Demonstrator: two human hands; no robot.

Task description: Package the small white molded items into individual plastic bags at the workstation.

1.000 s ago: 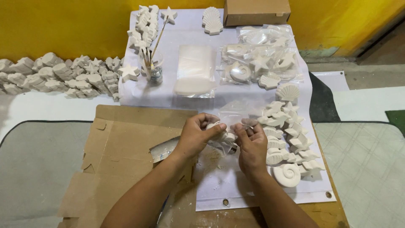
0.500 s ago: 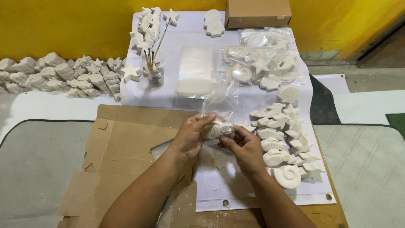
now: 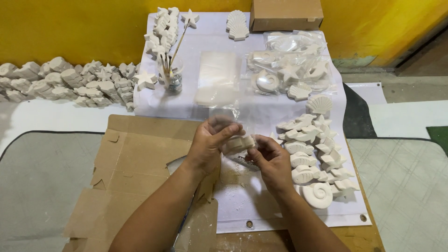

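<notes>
Plaster piece (image 3: 238, 143) sits gripped between both hands (image 3: 242, 151).

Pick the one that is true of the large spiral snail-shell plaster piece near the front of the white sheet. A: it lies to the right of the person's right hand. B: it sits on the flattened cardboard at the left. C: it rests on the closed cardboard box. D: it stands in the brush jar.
A: the spiral snail-shell piece lies on the white sheet, just right of the right hand, at the near end of the row of white plaster pieces.
</notes>
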